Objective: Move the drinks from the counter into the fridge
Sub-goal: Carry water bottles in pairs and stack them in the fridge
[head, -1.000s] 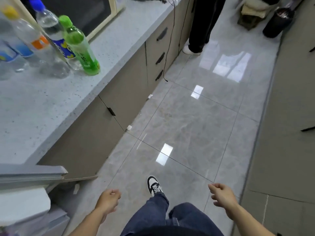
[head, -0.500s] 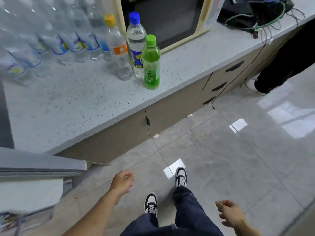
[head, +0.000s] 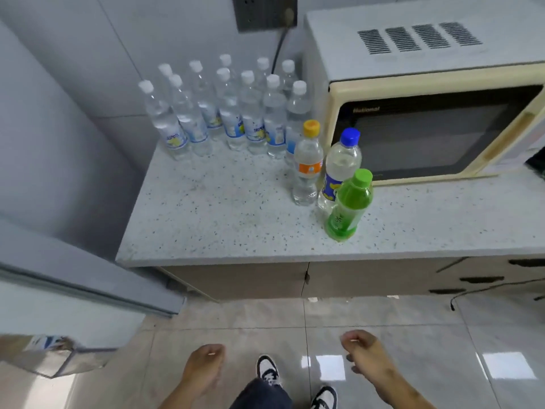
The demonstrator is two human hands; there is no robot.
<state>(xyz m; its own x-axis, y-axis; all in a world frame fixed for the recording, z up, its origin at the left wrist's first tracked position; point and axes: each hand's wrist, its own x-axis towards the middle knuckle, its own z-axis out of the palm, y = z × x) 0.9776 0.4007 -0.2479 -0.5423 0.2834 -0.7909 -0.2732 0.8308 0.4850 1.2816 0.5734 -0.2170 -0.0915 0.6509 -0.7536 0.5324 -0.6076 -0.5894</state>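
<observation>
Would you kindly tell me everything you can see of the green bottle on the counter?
The green bottle is translucent plastic with a bright green screw cap, closed, and looks full of green drink. A label with pale lettering wraps its lower body; the text is too blurred to read. It stands upright on the speckled counter, the bottle nearest the front edge, in front of the microwave. It overlaps the blue-capped bottle behind it; whether they touch is unclear. Neither hand touches it.

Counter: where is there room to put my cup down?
The counter is bare along the front edge, left of the green bottle. More room lies right of it, before the microwave. The back corner is crowded with water bottles.
</observation>
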